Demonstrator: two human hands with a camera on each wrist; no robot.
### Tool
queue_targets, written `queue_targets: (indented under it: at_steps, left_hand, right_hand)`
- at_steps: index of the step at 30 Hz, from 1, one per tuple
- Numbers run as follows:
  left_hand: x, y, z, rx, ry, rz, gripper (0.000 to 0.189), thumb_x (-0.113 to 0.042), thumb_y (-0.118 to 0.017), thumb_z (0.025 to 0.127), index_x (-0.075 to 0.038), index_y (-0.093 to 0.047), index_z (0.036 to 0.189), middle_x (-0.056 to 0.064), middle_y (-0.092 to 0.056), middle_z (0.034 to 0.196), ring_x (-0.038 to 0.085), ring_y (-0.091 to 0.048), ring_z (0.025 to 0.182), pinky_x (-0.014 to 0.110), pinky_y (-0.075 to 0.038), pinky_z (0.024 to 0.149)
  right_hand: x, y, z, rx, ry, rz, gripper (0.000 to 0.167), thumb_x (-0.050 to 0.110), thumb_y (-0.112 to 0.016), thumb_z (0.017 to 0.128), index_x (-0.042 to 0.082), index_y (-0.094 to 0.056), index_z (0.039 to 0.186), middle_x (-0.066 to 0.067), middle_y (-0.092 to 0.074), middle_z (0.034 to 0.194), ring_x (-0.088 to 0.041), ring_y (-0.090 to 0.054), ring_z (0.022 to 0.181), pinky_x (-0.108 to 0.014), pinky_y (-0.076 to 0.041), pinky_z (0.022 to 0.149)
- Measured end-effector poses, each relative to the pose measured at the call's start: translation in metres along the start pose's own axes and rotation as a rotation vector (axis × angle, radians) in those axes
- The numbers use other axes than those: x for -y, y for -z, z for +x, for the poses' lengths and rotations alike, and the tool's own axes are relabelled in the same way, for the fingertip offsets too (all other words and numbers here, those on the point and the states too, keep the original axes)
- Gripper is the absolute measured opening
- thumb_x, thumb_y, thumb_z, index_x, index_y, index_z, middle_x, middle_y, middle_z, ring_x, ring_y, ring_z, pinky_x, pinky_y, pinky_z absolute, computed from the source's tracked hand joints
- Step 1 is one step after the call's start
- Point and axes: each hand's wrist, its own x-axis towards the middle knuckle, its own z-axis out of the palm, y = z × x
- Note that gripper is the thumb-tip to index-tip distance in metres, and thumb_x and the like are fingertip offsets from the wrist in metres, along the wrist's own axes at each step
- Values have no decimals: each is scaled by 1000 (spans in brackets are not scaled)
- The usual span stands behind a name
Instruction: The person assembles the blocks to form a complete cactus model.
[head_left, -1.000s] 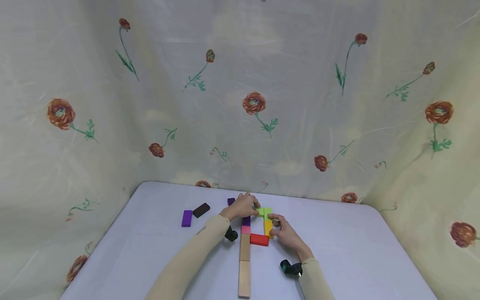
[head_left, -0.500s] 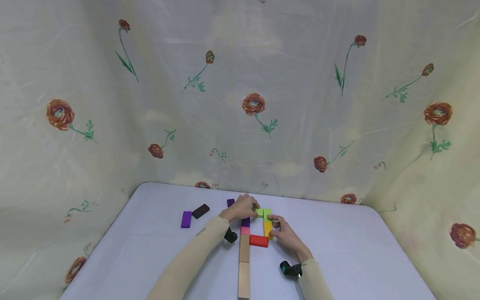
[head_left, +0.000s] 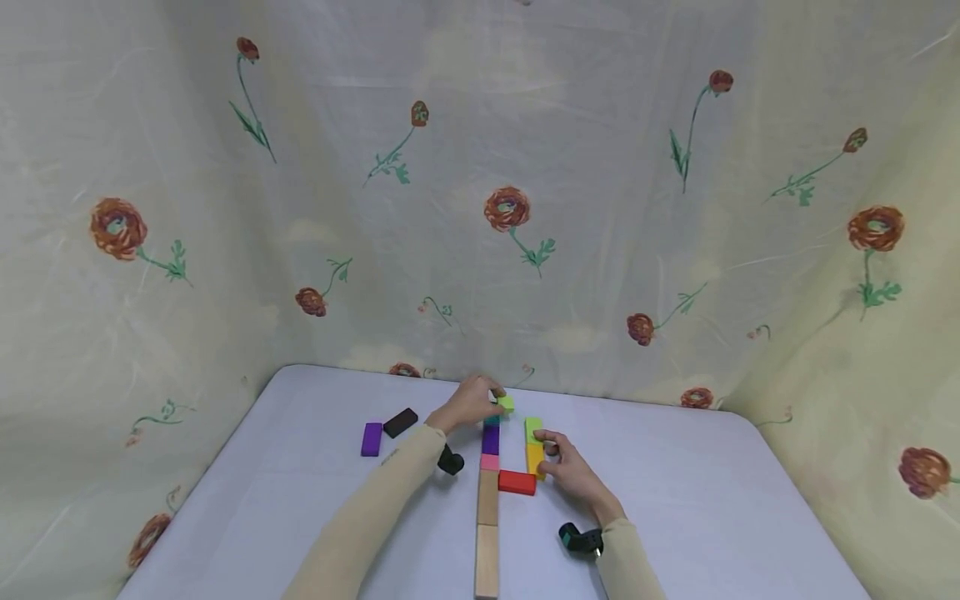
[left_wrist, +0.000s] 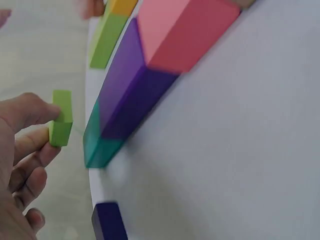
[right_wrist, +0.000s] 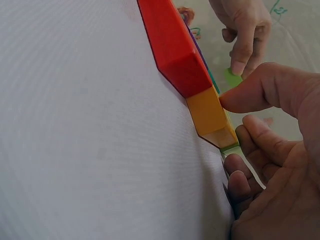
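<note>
Between thumb and forefinger, my left hand pinches a small light green block, raised near the far end of a row of blocks. That row runs from a teal block through a purple block and a pink block to two wooden ones. My right hand rests against a yellow block and another light green block, thumb at the yellow one and forefinger at the green. A red block bridges the row and the yellow block.
To the left on the white table lie a purple block and a dark brown block. A dark blue-purple block appears low in the left wrist view. Flowered fabric hangs behind the table.
My left hand has lifted the small green block away from the other green block and carried it left and farther back, uncovering the teal block. The right hand has stayed put.
</note>
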Motion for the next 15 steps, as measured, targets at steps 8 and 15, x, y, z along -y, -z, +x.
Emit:
queue_targets:
  at_steps: [8, 15]
  left_hand:
    - [16, 11, 0, -135, 108, -66, 32, -23, -71, 87, -8, -69, 116, 6, -62, 114, 21, -50, 106, 37, -47, 93]
    - [25, 9, -2, -193, 118, 17, 31, -20, -72, 86, -4, -71, 113, 9, -67, 111, 24, -52, 108, 41, -42, 96]
  right_hand:
    - [1, 0, -1, 1, 4, 4, 53, 4, -63, 87, 16, -47, 137, -11, -46, 131, -28, -40, 119, -43, -40, 95]
    - [0, 0, -1, -3, 0, -6, 54, 4, -63, 87, 17, -47, 137, -12, -46, 131, -29, -40, 120, -44, -41, 95]
